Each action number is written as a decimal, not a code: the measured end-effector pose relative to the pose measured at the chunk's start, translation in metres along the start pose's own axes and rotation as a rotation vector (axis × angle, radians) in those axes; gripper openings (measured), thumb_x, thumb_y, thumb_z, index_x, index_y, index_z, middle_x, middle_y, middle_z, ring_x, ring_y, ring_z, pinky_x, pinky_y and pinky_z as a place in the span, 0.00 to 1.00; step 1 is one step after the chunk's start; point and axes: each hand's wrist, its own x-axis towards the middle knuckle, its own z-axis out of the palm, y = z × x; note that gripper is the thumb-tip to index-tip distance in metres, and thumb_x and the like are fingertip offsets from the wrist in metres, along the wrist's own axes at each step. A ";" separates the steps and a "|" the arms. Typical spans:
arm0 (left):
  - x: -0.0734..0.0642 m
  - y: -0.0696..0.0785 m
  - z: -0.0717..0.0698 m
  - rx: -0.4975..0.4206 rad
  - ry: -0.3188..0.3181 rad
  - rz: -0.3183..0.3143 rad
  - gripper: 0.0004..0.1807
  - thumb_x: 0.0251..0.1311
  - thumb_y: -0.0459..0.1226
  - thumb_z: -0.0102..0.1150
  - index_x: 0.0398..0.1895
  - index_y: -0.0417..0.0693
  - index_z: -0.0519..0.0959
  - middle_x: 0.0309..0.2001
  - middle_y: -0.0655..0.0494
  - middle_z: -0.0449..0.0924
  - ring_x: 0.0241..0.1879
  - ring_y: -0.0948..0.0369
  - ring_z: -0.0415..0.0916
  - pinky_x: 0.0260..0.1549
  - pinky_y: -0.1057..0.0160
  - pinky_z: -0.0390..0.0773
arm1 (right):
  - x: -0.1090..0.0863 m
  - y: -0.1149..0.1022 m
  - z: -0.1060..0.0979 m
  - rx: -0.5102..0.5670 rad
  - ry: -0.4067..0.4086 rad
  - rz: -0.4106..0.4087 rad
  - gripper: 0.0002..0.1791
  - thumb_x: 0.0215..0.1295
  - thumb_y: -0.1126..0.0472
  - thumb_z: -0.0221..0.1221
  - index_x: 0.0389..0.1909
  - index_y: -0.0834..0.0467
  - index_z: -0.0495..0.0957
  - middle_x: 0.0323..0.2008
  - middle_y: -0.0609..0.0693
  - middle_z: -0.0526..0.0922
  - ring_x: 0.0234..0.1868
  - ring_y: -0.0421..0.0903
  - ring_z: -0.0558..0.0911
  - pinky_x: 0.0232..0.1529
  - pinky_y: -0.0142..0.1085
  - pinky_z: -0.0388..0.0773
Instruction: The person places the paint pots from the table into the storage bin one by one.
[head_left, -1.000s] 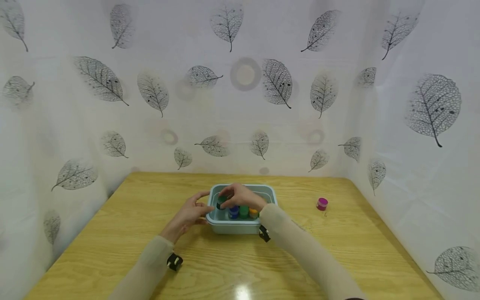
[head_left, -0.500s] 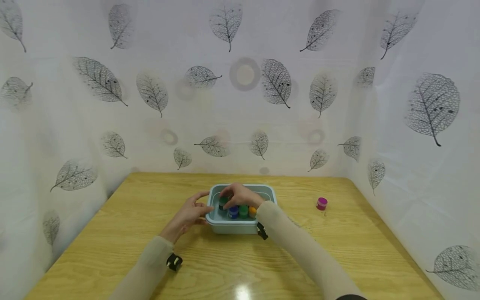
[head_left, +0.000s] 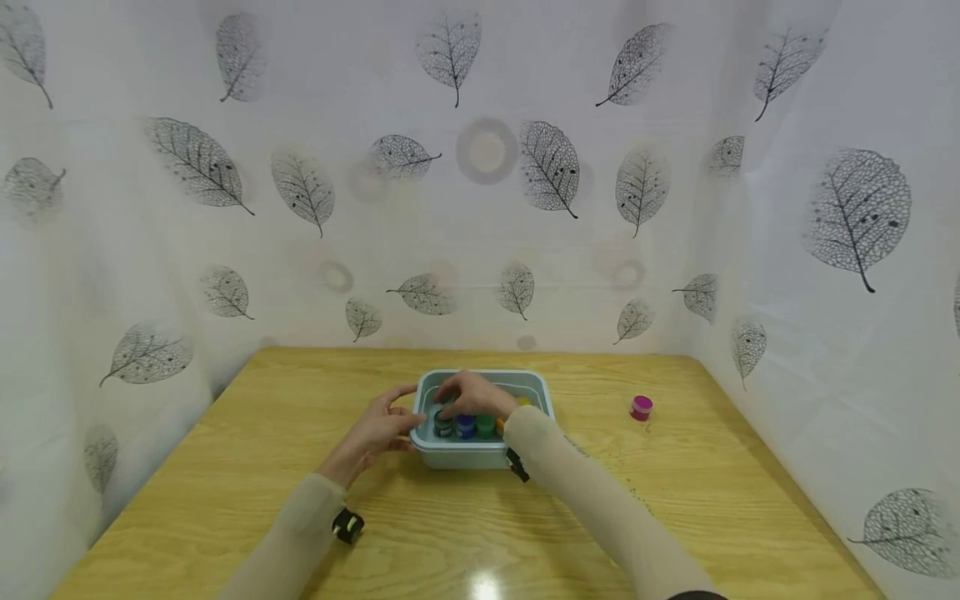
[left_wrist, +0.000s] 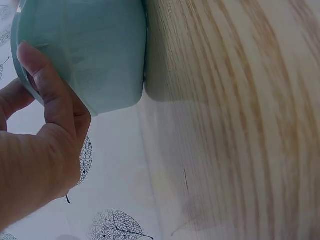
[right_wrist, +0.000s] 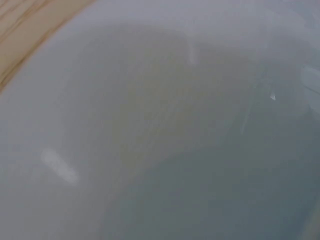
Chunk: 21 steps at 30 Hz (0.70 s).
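Note:
My left hand (head_left: 377, 429) grips the left rim of a pale blue plastic bin (head_left: 468, 457). In the left wrist view its fingers bend over the edge of the bin (left_wrist: 105, 55). Over the bin's left half is my right hand (head_left: 476, 394), with thumb and fingers spread just above a dark small paint jar (head_left: 444, 427). That jar stands on the bin floor, left of a blue jar (head_left: 466, 427) and a green jar (head_left: 485, 427). An orange jar (head_left: 500, 427) is partly behind my sleeve. Right wrist view: only a close, blurred bin surface (right_wrist: 165, 110).
A magenta jar (head_left: 641, 407) stands alone on the wooden table (head_left: 420, 533), to the right of the bin. Something yellow (head_left: 523, 401) shows at the bin's right side. A white curtain (head_left: 480, 225) with leaf prints encloses the table's back and sides.
The dark jar has come down and toward me, into line left of the blue jar. My right hand has loosened from it. The left hand keeps its place on the rim.

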 end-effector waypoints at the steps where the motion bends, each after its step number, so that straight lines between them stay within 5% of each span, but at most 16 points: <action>1: 0.000 0.000 0.000 0.001 0.001 -0.001 0.35 0.64 0.31 0.60 0.73 0.52 0.60 0.40 0.42 0.78 0.32 0.56 0.81 0.23 0.66 0.83 | 0.000 0.000 0.000 -0.009 -0.011 -0.002 0.19 0.58 0.61 0.69 0.51 0.57 0.83 0.49 0.49 0.86 0.48 0.44 0.82 0.52 0.34 0.79; 6: -0.001 0.001 0.001 0.009 0.009 -0.005 0.35 0.64 0.31 0.59 0.73 0.52 0.60 0.41 0.41 0.78 0.33 0.55 0.82 0.24 0.66 0.83 | 0.000 0.001 0.002 -0.014 -0.032 0.006 0.20 0.55 0.63 0.70 0.51 0.56 0.83 0.49 0.49 0.86 0.47 0.45 0.81 0.51 0.36 0.79; 21: -0.001 0.001 0.001 0.011 0.009 -0.004 0.36 0.64 0.32 0.60 0.73 0.51 0.60 0.37 0.45 0.79 0.28 0.59 0.80 0.23 0.66 0.83 | 0.000 0.001 0.004 -0.064 0.074 0.016 0.14 0.57 0.68 0.68 0.45 0.56 0.86 0.48 0.51 0.86 0.51 0.49 0.82 0.56 0.42 0.79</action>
